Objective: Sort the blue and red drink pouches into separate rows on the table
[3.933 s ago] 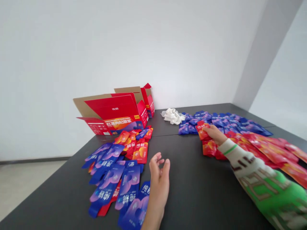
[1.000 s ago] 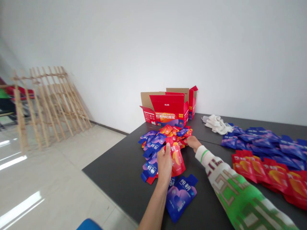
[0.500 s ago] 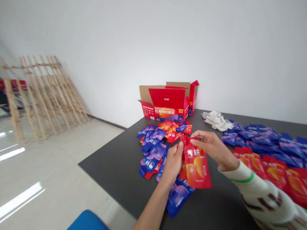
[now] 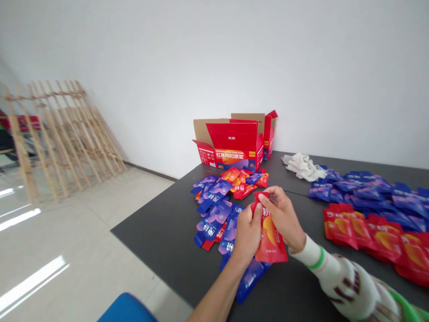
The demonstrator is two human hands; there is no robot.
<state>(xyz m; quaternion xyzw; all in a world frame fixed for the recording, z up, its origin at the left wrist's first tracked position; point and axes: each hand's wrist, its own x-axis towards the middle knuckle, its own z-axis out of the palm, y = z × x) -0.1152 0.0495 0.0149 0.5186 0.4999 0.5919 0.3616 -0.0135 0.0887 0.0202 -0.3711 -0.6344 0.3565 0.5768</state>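
A red pouch with orange fruit print [image 4: 271, 243] hangs upright between my hands, over the dark table. My left hand [image 4: 248, 230] grips its upper left edge, thumb on the front. At the top right, my right hand [image 4: 283, 217] pinches the same pouch near its upper corner, and its fingers partly cover the print. Blue pouches [image 4: 214, 219] lie scattered just left of my hands, some under my left wrist. Behind them is a small heap of red pouches [image 4: 239, 181]. Rows of red pouches [image 4: 382, 237] and blue pouches [image 4: 368, 192] lie at the right.
Two open red cartons [image 4: 234, 141] [image 4: 269, 134] stand at the back of the table [image 4: 154, 223]. White cloth gloves [image 4: 303, 167] lie right of them. A wooden rack [image 4: 67, 134] leans on the wall at left. Something blue [image 4: 126, 308] shows at the bottom edge.
My right hand has moved left and closer to my left hand. The pouch's top is now gathered between the fingers, and its front is narrower and more covered.
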